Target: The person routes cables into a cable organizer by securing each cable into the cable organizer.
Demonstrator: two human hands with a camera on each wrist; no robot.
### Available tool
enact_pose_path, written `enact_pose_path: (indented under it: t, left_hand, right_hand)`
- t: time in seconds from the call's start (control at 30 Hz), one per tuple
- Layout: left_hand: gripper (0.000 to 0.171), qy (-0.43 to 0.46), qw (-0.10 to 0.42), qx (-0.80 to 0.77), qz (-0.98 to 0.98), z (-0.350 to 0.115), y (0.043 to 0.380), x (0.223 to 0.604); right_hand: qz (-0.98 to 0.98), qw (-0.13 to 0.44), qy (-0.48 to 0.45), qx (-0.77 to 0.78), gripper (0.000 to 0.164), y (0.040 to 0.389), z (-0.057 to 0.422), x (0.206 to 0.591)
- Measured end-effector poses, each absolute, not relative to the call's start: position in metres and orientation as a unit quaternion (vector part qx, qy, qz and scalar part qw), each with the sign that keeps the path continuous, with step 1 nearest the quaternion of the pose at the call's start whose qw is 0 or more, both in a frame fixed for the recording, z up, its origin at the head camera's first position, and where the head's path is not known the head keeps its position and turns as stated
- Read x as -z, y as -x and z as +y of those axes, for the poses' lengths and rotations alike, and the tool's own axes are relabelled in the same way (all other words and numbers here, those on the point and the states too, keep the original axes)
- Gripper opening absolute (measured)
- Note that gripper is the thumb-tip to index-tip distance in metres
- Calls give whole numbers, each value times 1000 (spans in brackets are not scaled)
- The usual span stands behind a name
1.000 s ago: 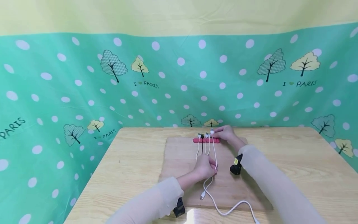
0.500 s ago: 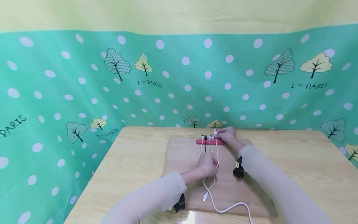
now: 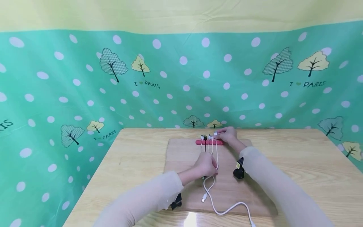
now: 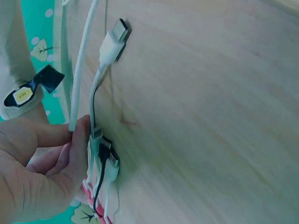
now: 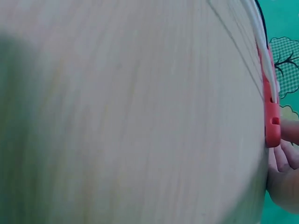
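Observation:
A red cable holder [image 3: 220, 142] lies across the far edge of a wooden board, with several white cables and one black cable [image 3: 205, 147] set in it, their plugs pointing away. My left hand [image 3: 204, 165] pinches a white USB cable [image 3: 217, 156] between thumb and forefinger, in front of the holder. At the holder's right end, my right hand [image 3: 228, 135] has its fingertips on that cable's USB plug [image 3: 215, 133]. The right wrist view shows the holder's end slot [image 5: 275, 121] with fingers just behind it.
The wooden board [image 3: 232, 189] rests on a light wood table [image 3: 136, 157]. A loose white cable end [image 3: 204, 197] lies on the board, and a white cable [image 3: 239, 203] curls over its front edge. A green patterned curtain [image 3: 170, 78] hangs behind.
My left hand has shifted slightly toward the holder along the cable. The plug at my right hand sits slightly lower, closer to the holder. The head view has swayed a little.

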State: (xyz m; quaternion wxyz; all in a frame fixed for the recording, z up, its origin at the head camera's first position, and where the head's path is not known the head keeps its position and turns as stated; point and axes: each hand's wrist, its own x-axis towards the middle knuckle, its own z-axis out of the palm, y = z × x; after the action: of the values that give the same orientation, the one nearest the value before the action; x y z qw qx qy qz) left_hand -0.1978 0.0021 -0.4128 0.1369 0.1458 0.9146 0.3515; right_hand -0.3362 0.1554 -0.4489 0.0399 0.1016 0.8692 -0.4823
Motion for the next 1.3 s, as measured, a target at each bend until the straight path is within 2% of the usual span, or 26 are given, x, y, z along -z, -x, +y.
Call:
enact_pose_path:
  t: [0.27,0.6,0.8,0.97,1.2,1.3]
  left_hand:
    - [9,-145,138,-342,918,4,193,416]
    - [9,-161,144,-333,918,2,197,418]
    - [15,-185,115,-262,940,1,205,420]
    - [8,-207,84,-244,944,-6,219,418]
    - [24,-231,99,-322,913,-38,236,420]
    - [29,-233,100,-332,909,-53,242,420]
  right_hand:
    - [860,55,-107,495,44,333,154,446]
    - [871,46,-119,475,40,335,144,443]
    - [866,22,-112,488,38,333,143,445]
    - [877,14,-93,472,38,327,150,439]
    - [880,65,-35,468,49,303,174,434]
    - [899,70,-8,432,52,294,186,433]
